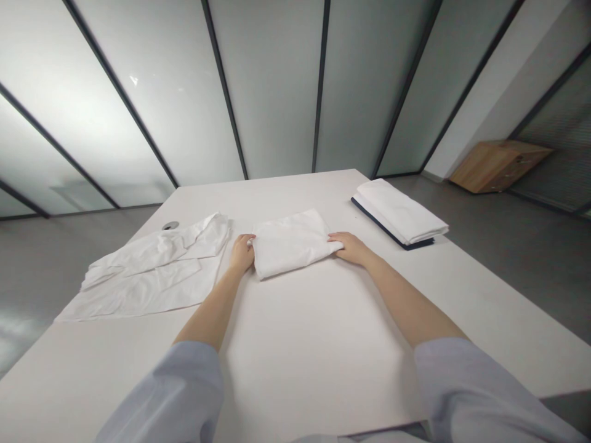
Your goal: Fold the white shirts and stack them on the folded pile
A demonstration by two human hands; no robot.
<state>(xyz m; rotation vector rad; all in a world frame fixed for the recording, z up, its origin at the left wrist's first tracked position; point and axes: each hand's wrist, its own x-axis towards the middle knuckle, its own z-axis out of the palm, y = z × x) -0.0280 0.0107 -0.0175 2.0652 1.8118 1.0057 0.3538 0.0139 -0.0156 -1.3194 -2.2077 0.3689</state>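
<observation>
Frosted partition (277, 86), dark-framed, standing well beyond the fingers of both hands; white table (318, 344), extending under the fingers and to either side of them; spread white cloth (157, 274), creased, lying left of the left fingers; folded stack (399, 209), white over navy, lying right of the right fingers and apart from them; folded white cloth (293, 243), flat on the table between the two sets of fingers, its longer visible axis crosswise, its near edge slanting away towards the right, a narrow corner pointing at the right palm; right hand (351, 247), fingers together, pinching that corner; left hand (243, 251), fingers bunched, pinching the opposite edge; round grommet (170, 226), left of the left fingers and slightly beyond.
</observation>
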